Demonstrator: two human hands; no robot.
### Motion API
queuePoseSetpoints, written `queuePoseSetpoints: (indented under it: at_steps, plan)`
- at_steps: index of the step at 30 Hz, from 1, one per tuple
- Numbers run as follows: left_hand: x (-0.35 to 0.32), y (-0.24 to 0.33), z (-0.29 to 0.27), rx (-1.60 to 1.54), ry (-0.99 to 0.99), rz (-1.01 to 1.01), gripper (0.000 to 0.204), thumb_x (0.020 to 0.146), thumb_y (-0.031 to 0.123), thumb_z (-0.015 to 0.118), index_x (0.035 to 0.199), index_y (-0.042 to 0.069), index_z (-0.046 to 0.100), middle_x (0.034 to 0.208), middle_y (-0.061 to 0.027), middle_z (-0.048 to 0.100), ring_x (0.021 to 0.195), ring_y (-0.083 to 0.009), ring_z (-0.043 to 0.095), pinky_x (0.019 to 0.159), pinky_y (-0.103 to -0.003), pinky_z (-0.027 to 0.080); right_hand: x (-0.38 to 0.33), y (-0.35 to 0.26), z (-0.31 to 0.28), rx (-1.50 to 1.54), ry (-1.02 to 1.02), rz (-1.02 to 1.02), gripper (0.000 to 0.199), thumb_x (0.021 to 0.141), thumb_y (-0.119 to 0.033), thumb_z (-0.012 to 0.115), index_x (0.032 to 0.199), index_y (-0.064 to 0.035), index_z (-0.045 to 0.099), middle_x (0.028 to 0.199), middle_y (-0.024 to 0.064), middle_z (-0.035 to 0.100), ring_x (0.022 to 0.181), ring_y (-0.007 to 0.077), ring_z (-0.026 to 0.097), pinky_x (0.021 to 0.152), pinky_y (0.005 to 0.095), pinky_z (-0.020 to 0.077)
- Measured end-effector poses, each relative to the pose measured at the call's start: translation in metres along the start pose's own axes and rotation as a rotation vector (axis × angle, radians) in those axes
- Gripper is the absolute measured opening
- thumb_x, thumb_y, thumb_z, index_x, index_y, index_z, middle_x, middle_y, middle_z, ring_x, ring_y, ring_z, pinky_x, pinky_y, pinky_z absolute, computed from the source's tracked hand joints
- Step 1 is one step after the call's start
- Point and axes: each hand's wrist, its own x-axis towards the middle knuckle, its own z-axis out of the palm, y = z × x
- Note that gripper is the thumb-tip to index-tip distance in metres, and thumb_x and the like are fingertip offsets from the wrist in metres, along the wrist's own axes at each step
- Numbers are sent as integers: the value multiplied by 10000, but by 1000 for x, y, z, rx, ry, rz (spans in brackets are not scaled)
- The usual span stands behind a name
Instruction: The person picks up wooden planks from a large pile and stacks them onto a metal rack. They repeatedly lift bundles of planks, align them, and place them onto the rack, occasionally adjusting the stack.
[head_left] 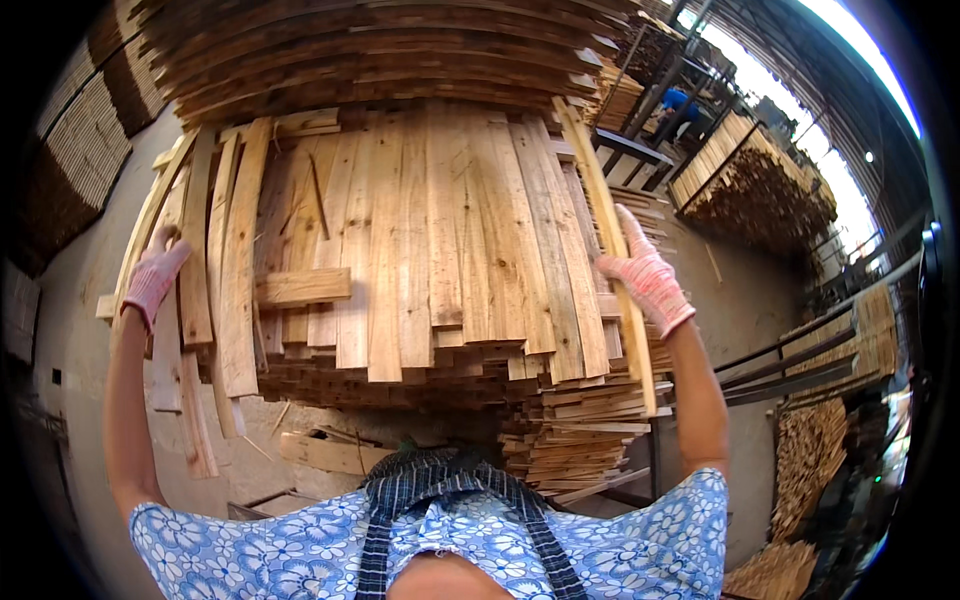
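Pale, rough-sawn wooden planks [430, 240], matt and splintery, laid flat as a stack at the centre of the frame. Both hands, the left hand [153, 278] and right hand [648, 277], wear pink knitted cloth gloves. Blue floral cotton shirt [640, 550], lower frame; dark checked cloth apron straps [450, 490].

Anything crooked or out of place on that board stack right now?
Yes. One short board lies crosswise on the stack while the others run lengthwise. The left-edge boards fan out unevenly by the left hand. The right hand grips a slat lying askew.
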Motion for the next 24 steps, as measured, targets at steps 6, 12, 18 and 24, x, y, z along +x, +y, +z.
queuePoseSetpoints:
  at_steps: [6,12,18,24]
  plan:
    - [23,13,-5,-59,-64,-59,790,859,370,671,1562,155,382,1372,-225,606,1239,-343,604,1012,-408,490,95,121,15,-561,144,-34,658,991,-453,561,1569,-210,362,1308,319,562,1187,471,584,1015,477,479]
    - [-3,25,-11,133,3,-126,801,780,347,708,1510,130,460,1354,-265,567,1120,-344,659,950,-401,536,125,133,72,-1265,156,-408,582,997,-267,507,1552,-125,403,1457,260,503,1280,414,556,1060,441,471]
    - [-36,82,-18,-218,-75,-25,795,807,312,750,1471,23,423,1241,-235,638,1134,-322,614,952,-400,492,129,176,50,-1176,222,-769,617,938,-66,503,1548,-87,411,1644,185,313,1355,353,514,1103,442,457]
    - [-18,22,-43,-264,18,2,923,750,239,781,1557,84,362,1521,-229,461,1332,-324,503,1105,-396,432,77,-58,98,-746,17,-207,509,977,-326,589,1439,-120,539,1409,203,544,1221,370,592,1026,437,488]
